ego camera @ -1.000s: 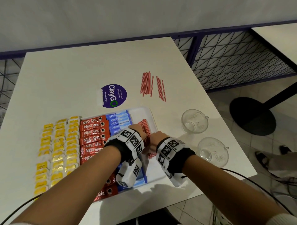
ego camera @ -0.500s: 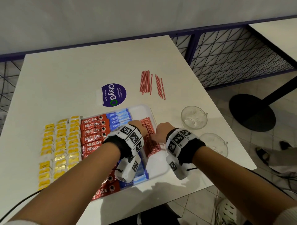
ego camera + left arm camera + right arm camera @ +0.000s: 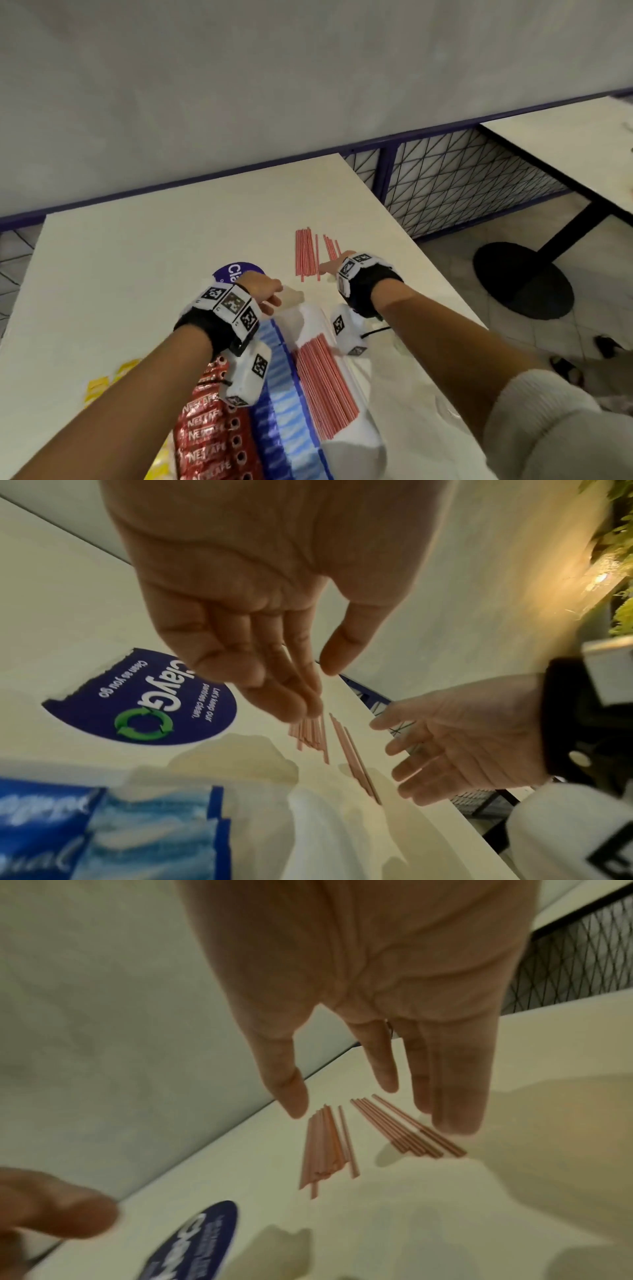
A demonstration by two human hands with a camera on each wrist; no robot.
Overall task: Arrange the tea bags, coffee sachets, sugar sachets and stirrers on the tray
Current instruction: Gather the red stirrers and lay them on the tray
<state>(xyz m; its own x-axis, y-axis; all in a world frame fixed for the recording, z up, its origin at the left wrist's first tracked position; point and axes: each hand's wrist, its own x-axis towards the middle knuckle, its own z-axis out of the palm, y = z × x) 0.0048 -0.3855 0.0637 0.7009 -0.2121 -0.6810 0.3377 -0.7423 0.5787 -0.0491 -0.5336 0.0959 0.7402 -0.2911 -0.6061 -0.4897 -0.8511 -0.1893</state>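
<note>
A white tray [image 3: 310, 317] holds red coffee sachets [image 3: 205, 431], blue sugar sachets [image 3: 281, 383] and a row of red stirrers [image 3: 325, 377]. Yellow tea bags [image 3: 99, 387] lie on the table left of the tray. Loose red stirrers [image 3: 306, 251] lie on the table beyond the tray, in two bunches [image 3: 325, 1145]. My right hand [image 3: 334, 265] hovers over the nearer ends of the right bunch [image 3: 407, 1129], fingers straight, holding nothing. My left hand [image 3: 265, 291] hangs above the tray's far edge, fingers relaxed and empty [image 3: 284, 685].
A round purple sticker [image 3: 236, 272] is on the white table [image 3: 137, 257], partly behind my left hand. The table's right edge drops to a tiled floor with a black table base [image 3: 524, 277]. A second table [image 3: 565, 144] stands at the right.
Both hands have left the stirrers on the tray and moved away from me, the right one reaching the loose stirrers. The head view has tilted up and forward.
</note>
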